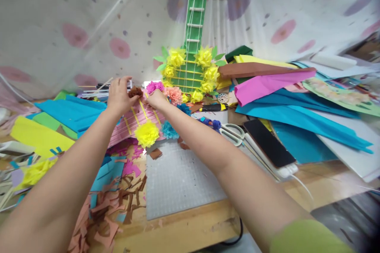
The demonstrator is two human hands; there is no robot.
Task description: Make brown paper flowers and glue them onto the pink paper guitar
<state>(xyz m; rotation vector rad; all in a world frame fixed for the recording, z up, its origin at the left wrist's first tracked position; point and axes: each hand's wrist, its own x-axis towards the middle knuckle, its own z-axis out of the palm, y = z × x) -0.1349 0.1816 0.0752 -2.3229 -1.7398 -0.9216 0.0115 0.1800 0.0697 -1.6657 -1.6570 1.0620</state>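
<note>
My left hand (118, 94) pinches a small brown paper flower (135, 91) against the top of a pink paper guitar (135, 120) lying on the table. My right hand (156, 99) is closed beside it, fingers pressed on the same end of the pink guitar, touching the brown flower's edge. On the pink guitar sit a yellow paper flower (146, 133), a magenta flower (155, 86), a salmon flower (173, 94) and blue flowers (170, 129). A green paper guitar (194, 27) with several yellow flowers (204, 57) stands upright behind.
A grey cutting mat (178, 178) lies in front. Scissors (234, 131), a phone (268, 142) with a white cable and a utility knife (212, 107) lie to the right. Coloured paper sheets (267, 85) pile up right and left. Brown and pink paper scraps (113, 201) litter the near left.
</note>
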